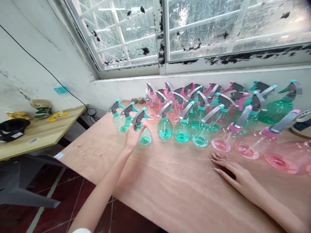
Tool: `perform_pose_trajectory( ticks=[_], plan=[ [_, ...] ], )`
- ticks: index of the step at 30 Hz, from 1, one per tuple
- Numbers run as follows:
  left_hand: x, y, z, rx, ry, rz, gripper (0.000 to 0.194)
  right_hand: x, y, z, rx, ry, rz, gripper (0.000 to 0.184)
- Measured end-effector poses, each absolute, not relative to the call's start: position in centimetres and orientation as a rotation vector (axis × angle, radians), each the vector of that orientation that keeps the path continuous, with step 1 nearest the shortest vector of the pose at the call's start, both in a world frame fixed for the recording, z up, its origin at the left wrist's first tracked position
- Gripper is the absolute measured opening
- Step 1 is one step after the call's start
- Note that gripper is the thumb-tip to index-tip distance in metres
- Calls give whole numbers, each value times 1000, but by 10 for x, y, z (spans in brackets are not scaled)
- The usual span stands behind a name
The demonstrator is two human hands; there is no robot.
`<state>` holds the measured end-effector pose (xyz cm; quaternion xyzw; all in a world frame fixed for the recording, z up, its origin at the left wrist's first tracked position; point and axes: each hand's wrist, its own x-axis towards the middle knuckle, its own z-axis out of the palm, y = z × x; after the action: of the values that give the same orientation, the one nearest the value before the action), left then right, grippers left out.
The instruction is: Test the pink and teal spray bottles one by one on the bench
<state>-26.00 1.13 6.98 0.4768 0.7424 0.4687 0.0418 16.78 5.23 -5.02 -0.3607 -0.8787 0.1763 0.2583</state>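
My left hand [133,135] is closed round the neck of a green spray bottle [145,138] with a grey and teal trigger head. That bottle stands upright on the wooden table [167,181]. Just behind it are two more green spray bottles [125,122]. My right hand [234,171] lies on the tabletop with its fingers stretched out, holding nothing. Nearest to its fingertips stands a pink spray bottle [220,144]. Along the front row, several green spray bottles [182,133] stand between my two hands.
Behind the front row, more pink and green bottles [275,110] crowd toward the wall below the window [126,35]. A second table [48,136] at the left bears a black cap [13,127] and yellow pieces [57,115]. A grey stool [26,191] stands below it.
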Motion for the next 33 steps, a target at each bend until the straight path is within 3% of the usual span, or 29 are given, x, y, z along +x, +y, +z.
perform_pose_trajectory(
  ticks=[12, 20, 27, 33],
  plan=[
    [-256, 57, 71, 1546, 2275, 1515, 37, 169, 52, -51, -968, -2396, 494, 38],
    [-251, 17, 59, 1510, 2216, 1724, 61, 168, 52, -51, -955, -2401, 505, 39],
    [-269, -22, 43, 1272, 2385, 1761, 39, 166, 52, -50, -931, -2371, 508, 38],
    [-289, -11, 30, 1100, 2490, 1642, 39, 166, 52, -50, -913, -2364, 497, 39]
  ],
)
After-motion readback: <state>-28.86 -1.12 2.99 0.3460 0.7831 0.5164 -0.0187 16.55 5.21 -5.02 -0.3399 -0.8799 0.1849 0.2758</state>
